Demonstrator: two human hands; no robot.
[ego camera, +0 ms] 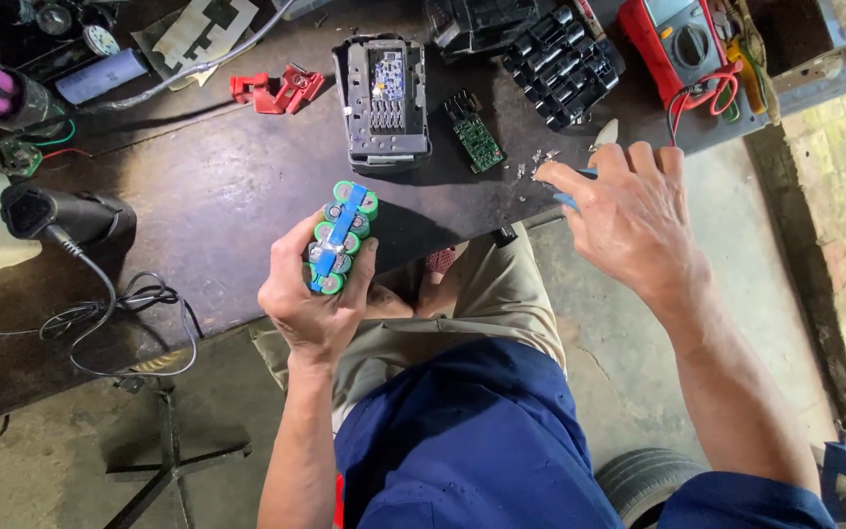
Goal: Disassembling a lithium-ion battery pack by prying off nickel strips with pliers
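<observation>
left hand (317, 294) wrapped round green cell pack (341, 239), long axis 1 to 7 o'clock, over bench (227, 206) edge | right hand (629, 217) at 3 o'clock, well apart, pinching blue-handled tool (566, 201) | grey battery housing (385, 101) at 12 o'clock | circuit board (475, 136) between; bare bench at 10 o'clock

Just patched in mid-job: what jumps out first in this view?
The left hand grips a pack of green battery cells with blue strips across their ends, held just over the near edge of the dark workbench. The right hand holds a blue-handled tool at the bench edge. Behind them lie an opened grey battery housing, a small green circuit board and a red multimeter.
</observation>
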